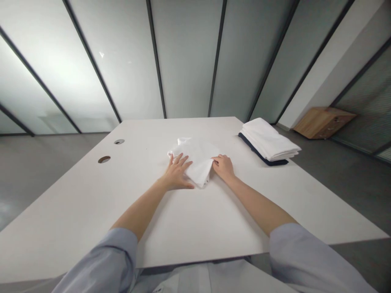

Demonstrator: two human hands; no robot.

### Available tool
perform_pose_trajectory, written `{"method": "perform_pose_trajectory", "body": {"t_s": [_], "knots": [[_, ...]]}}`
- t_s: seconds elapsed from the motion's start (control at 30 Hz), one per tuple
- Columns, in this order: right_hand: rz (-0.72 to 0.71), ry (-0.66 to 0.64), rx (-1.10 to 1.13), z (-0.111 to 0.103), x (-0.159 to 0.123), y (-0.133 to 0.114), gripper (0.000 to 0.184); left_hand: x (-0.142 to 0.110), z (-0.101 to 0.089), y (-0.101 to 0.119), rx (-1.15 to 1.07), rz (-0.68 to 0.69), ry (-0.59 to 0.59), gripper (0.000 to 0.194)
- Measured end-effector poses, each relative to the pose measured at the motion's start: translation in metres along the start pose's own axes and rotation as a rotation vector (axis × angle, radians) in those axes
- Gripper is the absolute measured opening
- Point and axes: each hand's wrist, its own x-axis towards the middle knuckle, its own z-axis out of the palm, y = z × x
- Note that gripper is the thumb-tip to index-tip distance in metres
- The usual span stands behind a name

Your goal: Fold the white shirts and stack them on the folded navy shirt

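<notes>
A crumpled white cloth garment point(197, 160) lies folded over on itself near the middle of the table. My left hand point(177, 173) rests flat with spread fingers on its left edge, partly on the tabletop. My right hand point(222, 167) lies against the garment's right edge, its fingertips curled over the fabric. Whether those fingers pinch the cloth is hard to see. To the right of my right hand sits a stack of folded white cloth point(269, 140), on top of a dark navy folded item point(259, 152), not touching either hand.
The white table point(201, 228) has round cable holes point(104, 159) near its left side. Grey floor surrounds it, with frosted glass partitions point(186, 57) behind. A low wooden cabinet point(324, 123) stands at the far right. Light blue sleeves point(305, 256) cover my forearms near the table's front edge.
</notes>
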Motion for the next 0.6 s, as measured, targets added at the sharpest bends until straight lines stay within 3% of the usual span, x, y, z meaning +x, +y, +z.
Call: {"method": "perform_pose_trajectory", "body": {"t_s": [0.07, 0.17, 0.2, 0.3, 0.43, 0.53, 0.6], "knots": [[0.013, 0.070, 0.148, 0.003, 0.001, 0.001, 0.035, 0.003, -0.001, 0.004, 0.014, -0.049, 0.022, 0.077], [-0.012, 0.116, 0.392, 0.011, -0.001, -0.004, 0.037, 0.008, -0.005, 0.007, -0.010, -0.150, 0.060, 0.034], [-0.023, 0.125, 0.440, 0.012, -0.002, -0.007, 0.036, 0.009, -0.005, 0.007, -0.044, -0.198, 0.070, 0.028], [-0.056, 0.245, 0.423, 0.011, -0.004, -0.011, 0.030, 0.013, -0.003, 0.000, -0.281, -0.425, 0.159, 0.033], [-0.139, 0.402, 0.275, 0.001, -0.004, -0.007, 0.018, 0.021, 0.002, -0.021, -0.964, -0.797, 0.466, 0.039], [-0.212, 0.300, 0.229, -0.001, -0.004, -0.004, 0.018, 0.028, 0.003, -0.040, -1.341, -0.983, 0.715, 0.040], [-0.282, 0.167, 0.214, 0.003, -0.005, -0.007, 0.022, 0.026, 0.005, -0.053, -1.356, -1.099, 0.806, 0.041]]}}
